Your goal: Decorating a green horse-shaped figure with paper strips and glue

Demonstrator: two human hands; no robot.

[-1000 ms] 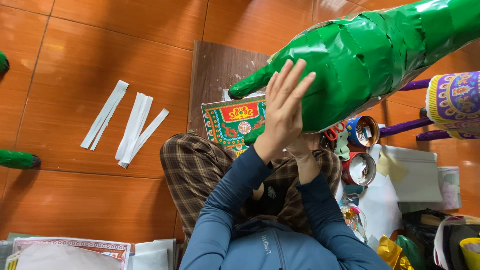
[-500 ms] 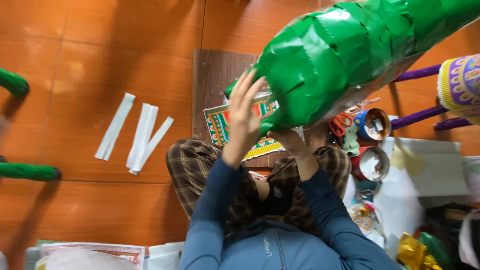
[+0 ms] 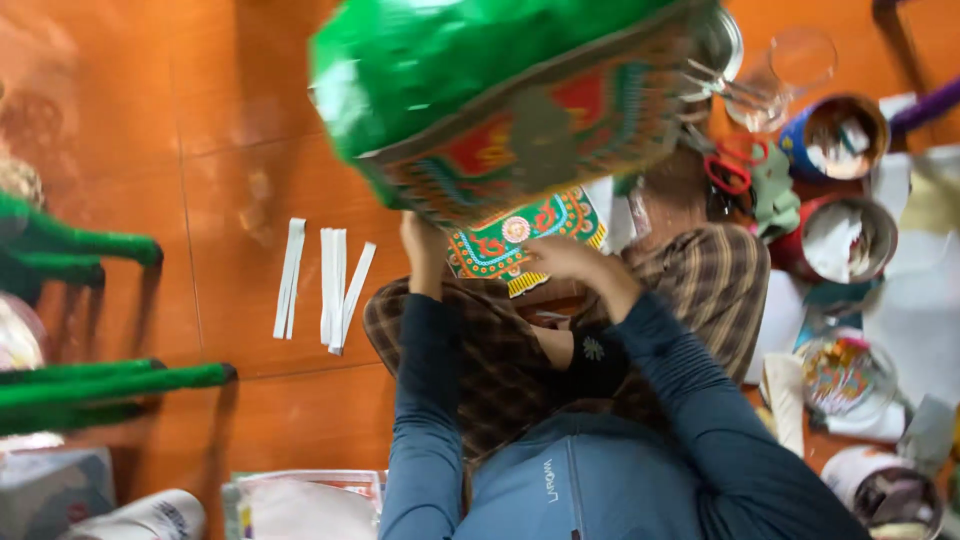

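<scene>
Green-wrapped, bulky and blurred with motion, the paper-covered form [image 3: 480, 80] is held up over the person's lap, its patterned red-and-green band [image 3: 540, 150] turned toward the wearer, presumably so that edge can be seen and worked on. The left hand [image 3: 422, 238] reaches up under the form's lower edge; its fingers are hidden behind the form, so I cannot tell whether they are curled or flat. The right hand [image 3: 562, 258] sits just below the band, fingers loosely bent and spread, seemingly steadying rather than clamping; it is not clear that it grips anything. Beneath, a decorated paper panel [image 3: 520, 235] lies on the checked trouser legs [image 3: 470, 360], close at hand. White paper strips [image 3: 325, 285] are laid out side by side on the orange floor [image 3: 250, 200], within reach to the left. To the right stand open tins [image 3: 835, 135], red-handled scissors [image 3: 735, 165] and loose paper, clustered near the working side.
</scene>
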